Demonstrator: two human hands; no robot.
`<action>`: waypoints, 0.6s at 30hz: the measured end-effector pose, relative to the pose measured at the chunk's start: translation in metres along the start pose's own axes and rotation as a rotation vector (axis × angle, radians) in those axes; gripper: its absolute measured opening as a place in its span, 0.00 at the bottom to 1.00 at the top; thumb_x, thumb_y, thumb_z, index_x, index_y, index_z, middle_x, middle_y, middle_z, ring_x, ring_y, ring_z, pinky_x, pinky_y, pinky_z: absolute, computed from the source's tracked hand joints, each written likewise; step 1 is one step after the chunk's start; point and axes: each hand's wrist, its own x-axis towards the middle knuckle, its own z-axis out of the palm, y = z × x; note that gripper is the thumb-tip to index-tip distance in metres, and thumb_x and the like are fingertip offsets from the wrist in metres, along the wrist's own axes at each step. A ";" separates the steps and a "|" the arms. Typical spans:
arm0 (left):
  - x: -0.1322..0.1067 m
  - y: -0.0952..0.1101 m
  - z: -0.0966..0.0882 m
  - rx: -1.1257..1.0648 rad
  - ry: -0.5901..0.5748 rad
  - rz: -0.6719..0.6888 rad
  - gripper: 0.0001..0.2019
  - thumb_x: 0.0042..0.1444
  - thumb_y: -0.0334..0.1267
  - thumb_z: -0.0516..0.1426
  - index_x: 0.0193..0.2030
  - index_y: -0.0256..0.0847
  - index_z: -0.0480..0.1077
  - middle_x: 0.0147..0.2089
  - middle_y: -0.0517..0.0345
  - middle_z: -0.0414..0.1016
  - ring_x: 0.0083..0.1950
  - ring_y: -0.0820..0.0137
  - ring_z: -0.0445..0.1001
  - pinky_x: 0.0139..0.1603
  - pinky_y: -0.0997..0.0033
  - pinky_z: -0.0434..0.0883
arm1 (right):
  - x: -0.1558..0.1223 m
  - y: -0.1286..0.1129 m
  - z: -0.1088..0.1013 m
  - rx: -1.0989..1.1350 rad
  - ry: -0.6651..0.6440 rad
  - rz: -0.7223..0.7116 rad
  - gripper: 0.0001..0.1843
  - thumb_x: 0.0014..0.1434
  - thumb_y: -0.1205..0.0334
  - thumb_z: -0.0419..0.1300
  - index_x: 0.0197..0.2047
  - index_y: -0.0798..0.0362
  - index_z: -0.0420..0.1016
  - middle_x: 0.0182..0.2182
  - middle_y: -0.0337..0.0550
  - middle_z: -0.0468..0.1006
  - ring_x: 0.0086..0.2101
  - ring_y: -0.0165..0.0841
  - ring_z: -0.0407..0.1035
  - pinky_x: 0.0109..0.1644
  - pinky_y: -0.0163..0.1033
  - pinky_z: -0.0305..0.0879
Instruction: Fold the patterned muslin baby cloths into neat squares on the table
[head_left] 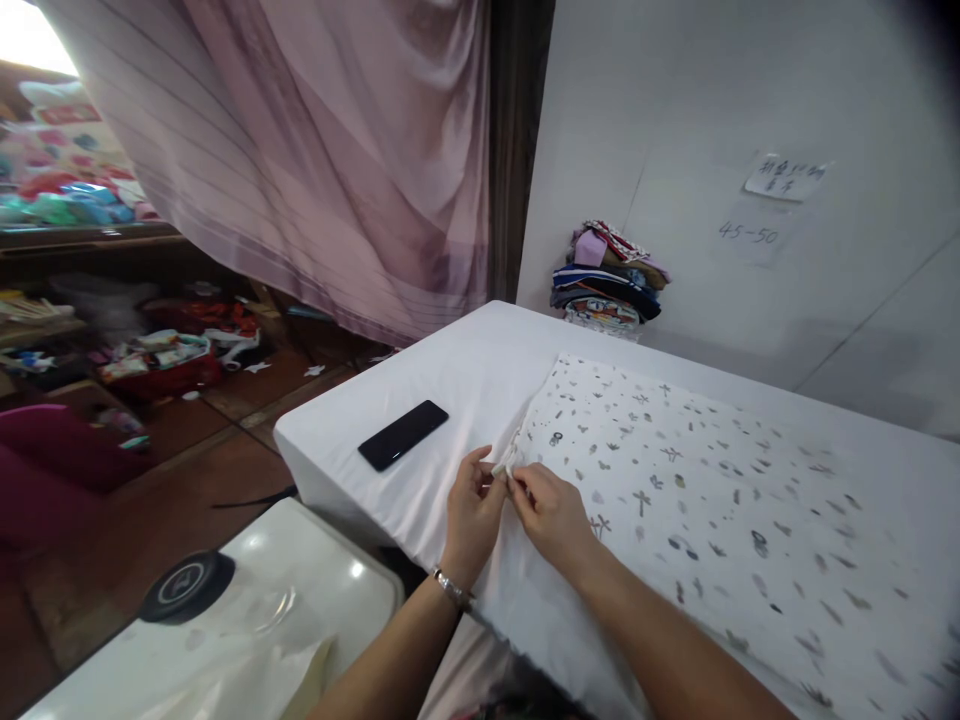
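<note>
A white cloth [652, 440] with small printed figures lies spread over the white-covered table, its left edge running up to my hands. My left hand [474, 515], with a metal bracelet at the wrist, pinches the gathered edge of this cloth between thumb and fingers. Close beside it, my right hand [553, 512] pinches the same edge, and the fingertips of both hands nearly meet. The fold between them is small and partly hidden by the fingers. A black phone [403, 435] lies flat on the table, left of my hands.
Folded clothes [607, 275] are stacked by the wall behind the white table [465, 350]. A pink curtain [360, 150] hangs at the back. At the lower left stands a glossy white surface [300, 560] with a round black object [187, 585]. Cluttered boxes fill the floor at left.
</note>
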 end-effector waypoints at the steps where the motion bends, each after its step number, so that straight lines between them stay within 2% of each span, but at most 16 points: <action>1: 0.000 0.000 0.000 0.003 0.003 -0.001 0.19 0.52 0.41 0.56 0.50 0.41 0.62 0.32 0.60 0.68 0.33 0.73 0.69 0.36 0.72 0.69 | -0.001 0.001 0.000 -0.003 -0.001 0.000 0.11 0.61 0.64 0.47 0.34 0.51 0.69 0.29 0.42 0.72 0.30 0.31 0.65 0.33 0.35 0.58; 6: -0.002 0.006 0.000 0.020 -0.006 0.014 0.19 0.53 0.42 0.55 0.51 0.42 0.61 0.34 0.59 0.69 0.34 0.73 0.70 0.36 0.71 0.69 | 0.001 -0.002 -0.001 0.042 -0.014 0.018 0.10 0.60 0.65 0.47 0.33 0.51 0.69 0.29 0.41 0.72 0.31 0.32 0.66 0.34 0.36 0.59; 9: 0.000 0.010 -0.002 0.046 -0.006 0.013 0.21 0.51 0.43 0.57 0.52 0.42 0.60 0.35 0.59 0.69 0.35 0.72 0.71 0.36 0.72 0.69 | 0.006 -0.008 -0.003 0.194 -0.020 0.030 0.09 0.59 0.67 0.48 0.33 0.50 0.69 0.31 0.40 0.72 0.33 0.32 0.67 0.36 0.36 0.62; 12: 0.007 0.007 -0.007 0.064 -0.009 -0.009 0.22 0.51 0.46 0.56 0.51 0.41 0.60 0.31 0.61 0.69 0.32 0.72 0.70 0.34 0.71 0.68 | 0.009 -0.009 -0.004 0.338 -0.064 0.076 0.10 0.57 0.68 0.49 0.35 0.48 0.70 0.32 0.37 0.73 0.32 0.31 0.67 0.36 0.36 0.65; 15: 0.016 0.001 -0.014 0.162 -0.011 -0.035 0.22 0.51 0.49 0.55 0.50 0.40 0.60 0.26 0.64 0.67 0.28 0.71 0.68 0.33 0.70 0.66 | 0.002 0.008 -0.013 0.290 -0.086 0.076 0.13 0.57 0.66 0.49 0.43 0.48 0.71 0.40 0.41 0.74 0.37 0.33 0.69 0.40 0.39 0.68; 18: 0.020 -0.001 -0.023 0.410 0.008 -0.056 0.21 0.51 0.49 0.54 0.50 0.42 0.61 0.27 0.63 0.68 0.30 0.69 0.69 0.34 0.68 0.65 | -0.028 0.049 -0.041 -0.011 -0.091 0.095 0.20 0.59 0.59 0.50 0.55 0.48 0.67 0.53 0.47 0.68 0.51 0.41 0.63 0.54 0.49 0.62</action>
